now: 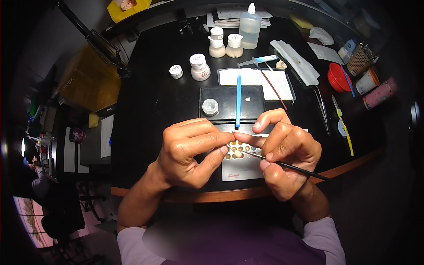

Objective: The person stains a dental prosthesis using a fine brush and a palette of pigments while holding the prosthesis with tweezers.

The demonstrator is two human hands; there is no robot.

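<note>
My left hand point(192, 152) is closed in a pinch on what looks like a thin pin, with a small off-white tooth-shaped piece point(238, 153) at its end. In my right hand point(291, 152) is a fine brush with a black handle point(304, 171), its tip close to the tooth-shaped piece; whether they touch I cannot tell. The index fingertips of both hands meet or nearly meet. Directly below lies a white palette point(243, 172) with several small wells of brown and tan colours, partly covered by my hands.
Behind my hands, a blue stick point(238, 101) lies across a black tray point(221, 93) holding a small jar point(210, 107). White jars point(200, 67) and a clear bottle point(250, 28) stand farther back. Tweezers point(321, 110), a yellow-handled tool point(346, 137) and a red bowl point(338, 78) are at right.
</note>
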